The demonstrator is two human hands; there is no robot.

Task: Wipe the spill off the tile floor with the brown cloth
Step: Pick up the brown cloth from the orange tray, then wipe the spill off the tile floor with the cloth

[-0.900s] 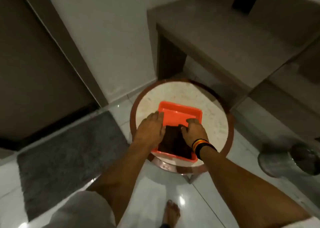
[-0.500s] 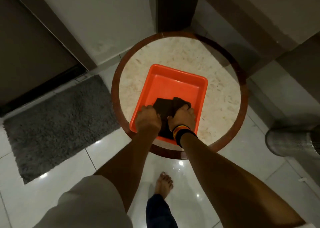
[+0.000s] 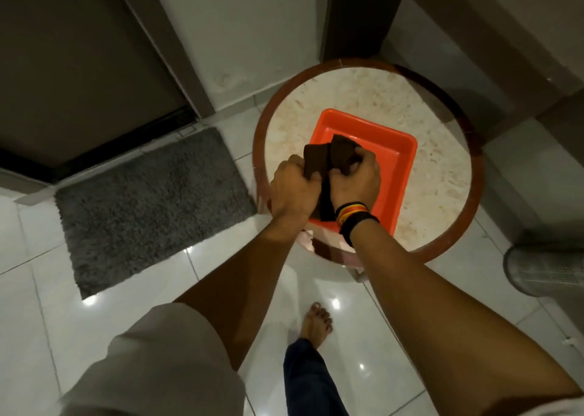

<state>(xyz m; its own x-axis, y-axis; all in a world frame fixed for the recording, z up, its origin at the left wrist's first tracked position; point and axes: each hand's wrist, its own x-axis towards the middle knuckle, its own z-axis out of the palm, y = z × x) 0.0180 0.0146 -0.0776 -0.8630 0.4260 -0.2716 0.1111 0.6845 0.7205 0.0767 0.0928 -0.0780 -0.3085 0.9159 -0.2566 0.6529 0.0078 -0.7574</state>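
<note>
The brown cloth is bunched up above the orange tray, held between both hands. My left hand grips its left part and my right hand, with bands on the wrist, grips its right part. A strip of cloth hangs down between my wrists. The tray sits on a round stone-topped table. White glossy tile floor lies around the table; I cannot make out a spill on it.
A grey shaggy mat lies on the floor left of the table, before a dark door. A metal bin stands at the right. A bare foot is on the tiles below the table. A wooden desk edge runs behind.
Both hands went from pressing on the flat cloth in the tray to gripping it and lifting it up bunched. The view has tilted down and shifted right.
</note>
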